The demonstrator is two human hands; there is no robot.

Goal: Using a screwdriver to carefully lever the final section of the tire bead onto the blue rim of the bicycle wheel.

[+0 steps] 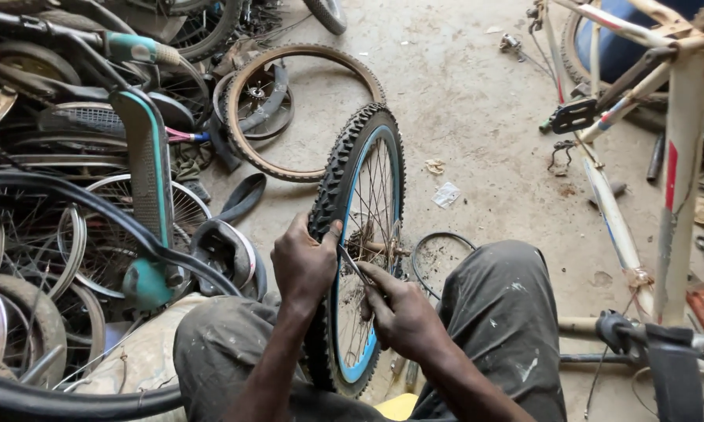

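Bicycle wheel point(360, 242): left hand point(303, 264) clasps its tyre, right hand point(403, 316) pinches a thin tool point(355, 267).

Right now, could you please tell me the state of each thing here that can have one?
bicycle wheel: upright between the knees, knobby tyre mounted on its blue rim.
left hand: gripping the tyre at the rim.
right hand: closed on a thin metal tool.
thin metal tool: tip against the rim.
tan tyre: lying flat on the floor, off any rim.
white bicycle frame: standing, wheel missing.
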